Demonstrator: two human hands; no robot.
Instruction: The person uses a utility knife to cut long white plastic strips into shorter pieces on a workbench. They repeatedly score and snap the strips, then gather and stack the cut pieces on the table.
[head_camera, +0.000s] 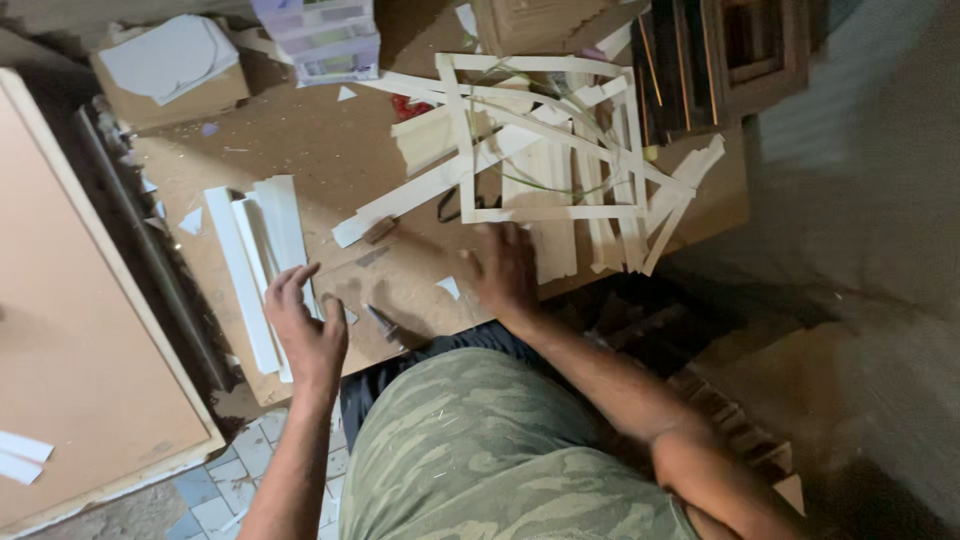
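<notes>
Our tabletop (330, 150) carries a tangle of pale strips (545, 150) just beyond our right hand (505, 272), which rests flat, fingers spread, gripping nothing. Our left hand (305, 325) is open, fingers curled loosely against the white slats (255, 240). We judge we are sorting pieces; next calls for closing on one slat. A small blade (382, 322) lies between our hands.

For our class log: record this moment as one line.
left hand: on white flat strips | right hand: flat on brown board
</notes>
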